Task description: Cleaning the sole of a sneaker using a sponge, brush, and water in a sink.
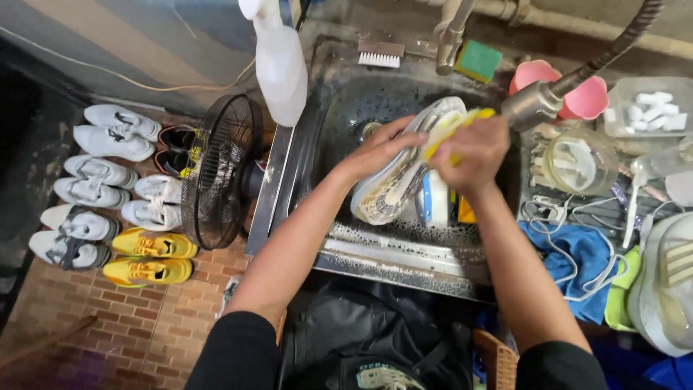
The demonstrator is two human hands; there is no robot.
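Two hands over sink point(339, 108) | left hand point(379, 150) gripping white shoe point(404, 170), sole up | right hand point(473, 148) clenched on yellow brush point(451, 126), bristles on sole | step: scrubbing | next likely needs rinse under faucet point(534, 101)

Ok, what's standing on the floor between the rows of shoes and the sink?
A black fan stands between the shoes and the sink, its round cage close to the sink's left edge, as the head view shows.

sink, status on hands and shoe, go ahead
Left hand gripping white shoe over sink. Right hand shut on yellow brush against sole. Hose nozzle close by right hand.
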